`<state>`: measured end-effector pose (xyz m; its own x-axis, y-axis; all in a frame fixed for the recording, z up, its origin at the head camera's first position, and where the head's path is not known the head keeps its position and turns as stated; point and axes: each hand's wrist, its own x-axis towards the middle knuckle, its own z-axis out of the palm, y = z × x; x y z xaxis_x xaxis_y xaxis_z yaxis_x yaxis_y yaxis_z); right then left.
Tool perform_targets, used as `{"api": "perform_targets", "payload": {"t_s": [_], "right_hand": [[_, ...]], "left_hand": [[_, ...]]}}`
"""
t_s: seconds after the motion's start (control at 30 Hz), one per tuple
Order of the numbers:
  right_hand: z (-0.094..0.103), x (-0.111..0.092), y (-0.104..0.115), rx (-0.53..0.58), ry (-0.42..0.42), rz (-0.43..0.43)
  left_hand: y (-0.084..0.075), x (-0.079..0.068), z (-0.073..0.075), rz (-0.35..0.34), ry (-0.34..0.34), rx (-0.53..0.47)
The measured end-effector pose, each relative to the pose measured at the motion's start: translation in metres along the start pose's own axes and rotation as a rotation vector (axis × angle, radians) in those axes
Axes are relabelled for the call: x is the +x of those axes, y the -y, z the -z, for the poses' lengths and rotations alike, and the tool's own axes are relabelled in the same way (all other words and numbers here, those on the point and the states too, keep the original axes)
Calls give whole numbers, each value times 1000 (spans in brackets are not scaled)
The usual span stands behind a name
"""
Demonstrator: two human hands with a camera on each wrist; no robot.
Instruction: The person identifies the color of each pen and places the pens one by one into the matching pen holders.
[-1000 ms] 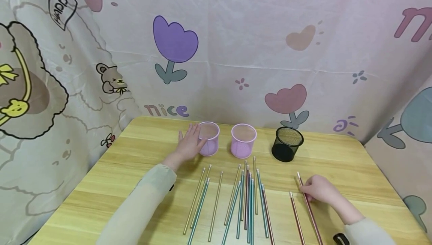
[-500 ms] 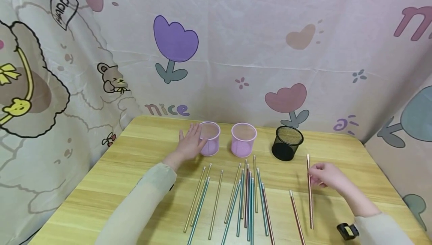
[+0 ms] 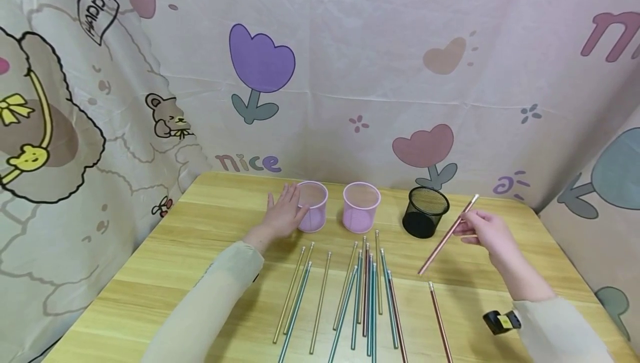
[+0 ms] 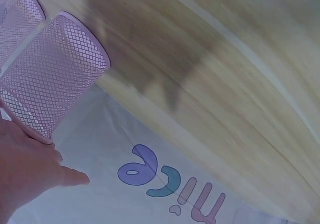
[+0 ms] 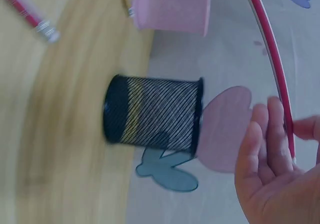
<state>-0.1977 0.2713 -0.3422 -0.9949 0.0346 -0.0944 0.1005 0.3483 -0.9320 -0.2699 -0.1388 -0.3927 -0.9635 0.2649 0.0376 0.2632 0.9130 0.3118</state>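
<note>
Right hand (image 3: 491,235) pinches red pencil (image 3: 440,245) (tilted); left hand (image 3: 285,213) well apart.

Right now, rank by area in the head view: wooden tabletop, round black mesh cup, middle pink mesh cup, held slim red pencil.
Tabletop, largest
Black cup, pink cup: too alike to rank
Pencil, smallest

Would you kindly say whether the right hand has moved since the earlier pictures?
Yes: in the head view, the right hand has moved up, from lower than the black mesh cup to beside it.

There are two pink cups (image 3: 360,215), one black cup (image 3: 422,224), two hands (image 3: 486,232) and over a dozen pencils (image 3: 320,303).
</note>
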Motion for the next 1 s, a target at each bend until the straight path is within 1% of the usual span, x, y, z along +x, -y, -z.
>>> {"api": "perform_targets", "payload": {"t_s": [0.17,0.23,0.33,0.43,0.6,0.67,0.87,1.0], "right_hand": [[-9,6,17,219,-86,71],[-15,9,23,289,-109,81],[-24,15,31,363,-134,73],[-33,20,39,422,-136,67],[-47,30,50,474,-119,82],[-53,35,53,475,-122,77],[-75,51,60,481,-153,56],[-96,62,66,524,-184,63]], "left_hand": [[-2,0,1,1,3,-2],[-2,1,0,-3,-3,-4],[-2,3,-1,-4,-7,5],[-1,4,-3,-4,-14,14],[0,5,-3,1,-14,21],[0,5,-2,0,-16,21],[1,3,-4,-7,-20,11],[3,3,-6,-10,-30,4]]}}
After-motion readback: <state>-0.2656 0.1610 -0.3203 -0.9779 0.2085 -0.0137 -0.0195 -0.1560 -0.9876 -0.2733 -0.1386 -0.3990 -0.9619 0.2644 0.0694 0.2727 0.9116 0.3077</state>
